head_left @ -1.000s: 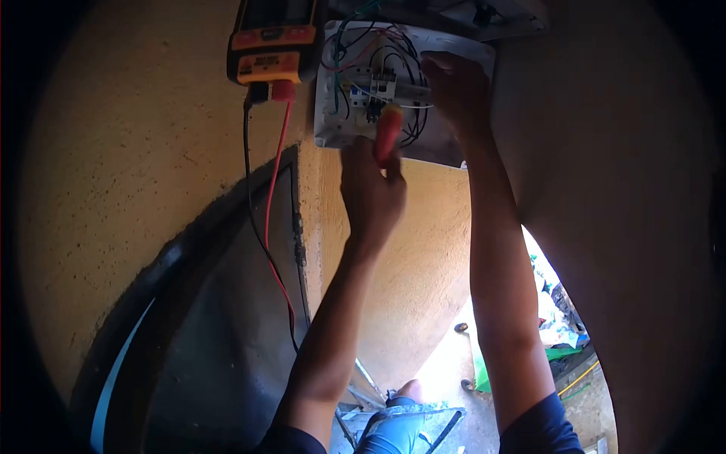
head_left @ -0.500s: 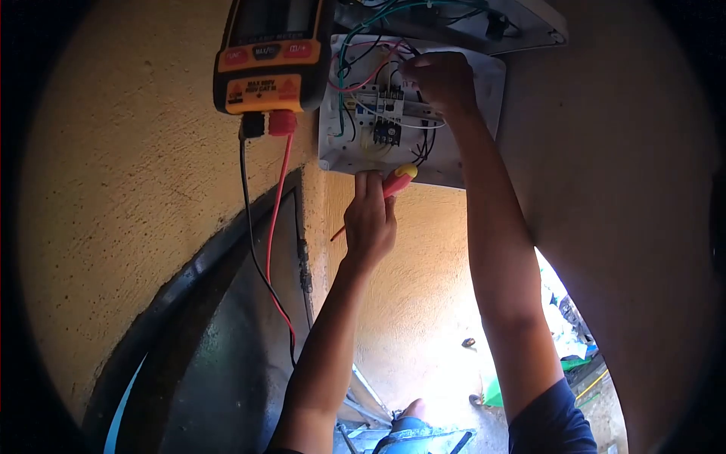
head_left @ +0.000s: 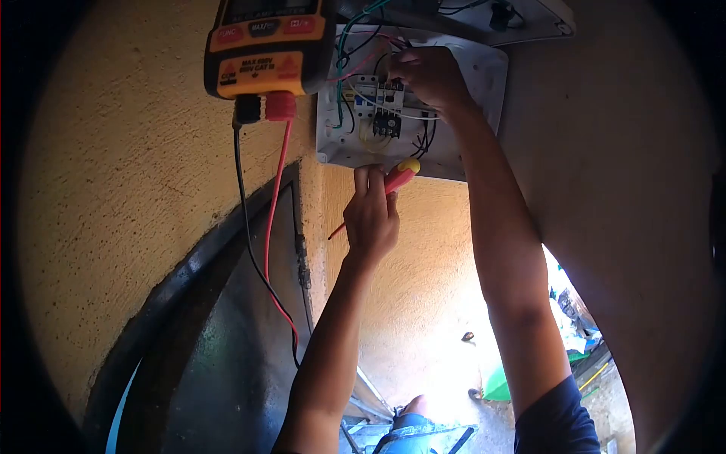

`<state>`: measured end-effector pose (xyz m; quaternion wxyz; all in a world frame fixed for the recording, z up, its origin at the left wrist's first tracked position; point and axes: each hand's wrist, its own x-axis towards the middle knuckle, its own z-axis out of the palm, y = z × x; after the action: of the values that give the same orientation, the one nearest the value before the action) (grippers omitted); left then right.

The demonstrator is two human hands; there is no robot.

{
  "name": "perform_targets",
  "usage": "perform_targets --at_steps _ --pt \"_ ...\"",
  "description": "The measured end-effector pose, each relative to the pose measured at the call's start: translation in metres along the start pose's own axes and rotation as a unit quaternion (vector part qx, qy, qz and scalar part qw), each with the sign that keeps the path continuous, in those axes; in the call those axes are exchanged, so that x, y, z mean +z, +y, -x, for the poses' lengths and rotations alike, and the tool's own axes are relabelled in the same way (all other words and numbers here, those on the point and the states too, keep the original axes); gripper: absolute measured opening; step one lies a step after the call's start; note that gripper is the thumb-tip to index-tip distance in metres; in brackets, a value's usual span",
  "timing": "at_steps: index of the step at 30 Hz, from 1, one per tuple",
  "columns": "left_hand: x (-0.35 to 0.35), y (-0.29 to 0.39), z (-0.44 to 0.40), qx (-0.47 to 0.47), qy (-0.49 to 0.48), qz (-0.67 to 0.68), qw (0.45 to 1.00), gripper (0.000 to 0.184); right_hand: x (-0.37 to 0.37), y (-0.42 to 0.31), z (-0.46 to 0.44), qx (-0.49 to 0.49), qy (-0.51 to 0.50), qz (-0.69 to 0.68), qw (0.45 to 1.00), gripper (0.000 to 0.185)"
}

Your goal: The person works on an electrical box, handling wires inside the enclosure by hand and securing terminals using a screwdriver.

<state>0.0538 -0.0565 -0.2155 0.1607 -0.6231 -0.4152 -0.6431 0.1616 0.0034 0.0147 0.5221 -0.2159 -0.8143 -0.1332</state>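
Observation:
My left hand is wrapped round a screwdriver with a red and yellow handle; its thin red shaft points down to the left. Higher up, my right hand reaches into an open grey electrical box on the wall. Its fingertips are pinched together on a wire above the contactor, though the wire's colour at the grip is hidden. A dark relay block sits beneath the contactor. Pink, white, green and black wires run around both.
A yellow and black clamp meter hangs at upper left, with a red lead and a black lead trailing down. The box's lid is above. A dark metal door stands at lower left beside the yellow wall.
My right hand has moved slightly left and up in the view, and the pink wire has shifted. The left hand keeps hold of the screwdriver. The view has tilted a little.

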Motion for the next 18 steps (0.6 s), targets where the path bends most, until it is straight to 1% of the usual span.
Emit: perform_targets --at_steps 1,3,4,6,7,9,10,11,13,14,15,17,18 --pt "0.000 0.000 0.000 -0.004 -0.001 0.003 1.000 0.040 0.000 0.001 0.002 0.002 0.001 0.000 1.000 0.013" --pt "0.000 0.002 0.000 -0.007 0.000 0.007 1.000 0.040 0.002 0.004 0.005 0.022 0.052 -0.019 0.998 0.020" --pt "0.000 0.005 0.000 -0.017 -0.004 0.007 1.000 0.039 0.004 0.007 0.005 0.021 0.054 -0.018 0.998 0.020" --pt "-0.001 0.007 -0.001 -0.021 -0.005 0.008 1.000 0.039 0.007 0.009 0.002 -0.016 0.077 0.162 0.984 0.021" --pt "0.000 0.006 0.000 -0.020 -0.003 0.005 1.000 0.039 0.008 0.011 0.001 -0.020 0.081 0.163 0.983 0.021" --pt "0.001 0.004 0.000 -0.011 0.006 0.002 1.000 0.038 0.008 0.008 0.005 0.032 0.081 0.099 0.991 0.020" --pt "0.001 0.003 0.001 -0.011 0.006 -0.001 1.000 0.038 0.003 -0.006 0.008 0.096 0.072 0.048 0.992 0.025" --pt "0.001 0.003 0.002 -0.010 0.006 -0.003 1.000 0.038 0.002 -0.008 0.009 0.090 0.080 0.051 0.991 0.025" --pt "0.000 0.004 0.000 0.006 0.013 -0.001 1.000 0.038 0.007 0.005 0.003 0.027 0.079 0.141 0.987 0.025" --pt "-0.001 0.005 0.001 -0.005 0.007 0.002 1.000 0.038 0.011 0.013 0.001 -0.002 0.099 0.145 0.985 0.023" --pt "-0.001 0.006 0.002 -0.016 0.000 0.004 1.000 0.038 0.010 0.011 0.001 -0.006 0.105 0.146 0.984 0.023" --pt "-0.002 0.007 0.001 -0.002 0.009 0.003 1.000 0.038 0.010 0.008 0.002 0.075 0.100 0.036 0.991 0.022" --pt "-0.002 0.007 0.002 -0.008 0.004 0.000 1.000 0.038 0.010 0.008 0.004 0.062 0.105 0.047 0.991 0.022"
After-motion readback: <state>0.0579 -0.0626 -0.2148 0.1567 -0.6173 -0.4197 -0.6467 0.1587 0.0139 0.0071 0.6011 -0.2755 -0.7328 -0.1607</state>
